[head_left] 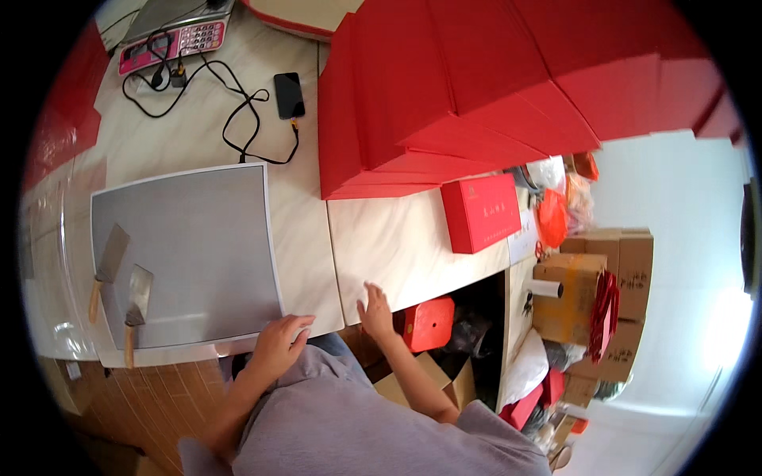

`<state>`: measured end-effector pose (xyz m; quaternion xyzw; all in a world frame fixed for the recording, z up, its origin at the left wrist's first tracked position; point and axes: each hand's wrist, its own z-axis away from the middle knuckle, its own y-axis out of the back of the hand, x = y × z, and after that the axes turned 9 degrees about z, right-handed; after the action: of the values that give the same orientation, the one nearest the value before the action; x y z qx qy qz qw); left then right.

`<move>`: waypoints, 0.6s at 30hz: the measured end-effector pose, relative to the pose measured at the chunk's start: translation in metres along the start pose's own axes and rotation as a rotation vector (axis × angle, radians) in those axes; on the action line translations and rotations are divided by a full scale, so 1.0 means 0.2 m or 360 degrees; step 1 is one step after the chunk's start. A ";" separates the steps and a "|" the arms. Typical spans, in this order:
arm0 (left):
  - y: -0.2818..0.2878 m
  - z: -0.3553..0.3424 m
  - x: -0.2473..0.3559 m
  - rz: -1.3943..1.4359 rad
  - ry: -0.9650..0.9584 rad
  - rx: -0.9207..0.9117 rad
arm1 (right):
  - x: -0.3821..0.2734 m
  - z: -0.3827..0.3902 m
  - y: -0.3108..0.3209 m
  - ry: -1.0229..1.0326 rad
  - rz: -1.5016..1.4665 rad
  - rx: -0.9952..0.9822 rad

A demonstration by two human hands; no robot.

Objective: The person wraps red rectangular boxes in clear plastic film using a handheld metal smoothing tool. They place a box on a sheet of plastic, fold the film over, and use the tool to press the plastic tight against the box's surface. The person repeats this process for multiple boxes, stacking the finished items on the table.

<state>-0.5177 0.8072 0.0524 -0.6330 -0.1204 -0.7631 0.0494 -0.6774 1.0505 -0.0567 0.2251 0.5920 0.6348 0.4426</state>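
Observation:
My left hand [279,347] is at the table's front edge, beside the lower right corner of a grey mat [194,246] with a white border. Its fingers are stretched out and hold nothing. My right hand [376,312] is over the front edge a little further right, fingers apart and empty. On the mat's left part lie two flat metal scrapers with wooden handles, one scraper [114,252] further left and the other scraper [139,294] nearer me, its handle reaching past the mat's front edge. A red box [482,213] is closed on the table, right of my right hand.
Large red boxes [444,103] stand in a row across the back right. A black phone [290,96] is plugged into a cable [252,103], near a pink scale [171,47]. Cardboard cartons [627,278] are stacked at right; an orange-red box [429,324] sits below the table edge.

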 end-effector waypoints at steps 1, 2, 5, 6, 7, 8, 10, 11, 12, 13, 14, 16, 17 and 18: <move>-0.05 -0.06 0.06 0.0025 -0.0048 0.0115 | 0.06 -0.12 0.02 0.0010 0.0044 0.0023; -0.10 -0.12 0.09 0.0057 -0.0087 0.0243 | 0.12 -0.25 0.04 0.0030 0.0096 0.0035; -0.23 -0.34 0.16 0.0208 -0.0193 0.0560 | 0.24 -0.58 0.10 0.0287 0.0257 0.0122; -0.25 -0.41 0.20 0.0268 -0.0209 0.0650 | 0.24 -0.66 0.09 0.0341 0.0303 0.0174; -0.26 -0.48 0.24 0.0293 -0.0278 0.0725 | 0.29 -0.73 0.05 0.0374 0.0281 0.0123; -0.26 -0.55 0.29 0.0321 -0.0357 0.0797 | 0.35 -0.77 -0.02 0.0435 0.0456 0.0101; -0.26 -0.69 0.35 0.0383 -0.0501 0.0965 | 0.43 -0.84 -0.21 0.0591 0.0809 0.0042; -0.26 -0.74 0.36 0.0416 -0.0559 0.1069 | 0.35 -0.84 -0.21 0.0404 0.0711 -0.0095; -0.28 -0.78 0.36 0.0450 -0.0619 0.1172 | 0.26 -0.84 -0.19 0.0210 0.0624 -0.0226; -0.29 -0.81 0.37 0.0474 -0.0633 0.1184 | 0.27 -0.86 -0.20 0.0184 0.0567 -0.0340; -0.30 -0.85 0.36 0.0499 -0.0660 0.1163 | 0.25 -0.88 -0.15 0.0135 0.0604 -0.0416; -0.33 -0.91 0.35 0.0570 -0.0671 0.1137 | 0.18 -0.89 -0.07 0.0072 0.0760 -0.0507; -0.34 -0.94 0.34 0.0616 -0.0656 0.1133 | 0.15 -0.89 -0.04 0.0064 0.0879 -0.0528; -0.36 -0.97 0.34 0.0656 -0.0638 0.1140 | 0.13 -0.90 -0.03 0.0100 0.1081 -0.0489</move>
<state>-0.7324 0.8340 0.0771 -0.7219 -0.2554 -0.5102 0.3915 -0.8344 0.9713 -0.1050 0.3200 0.3948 0.8335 0.2169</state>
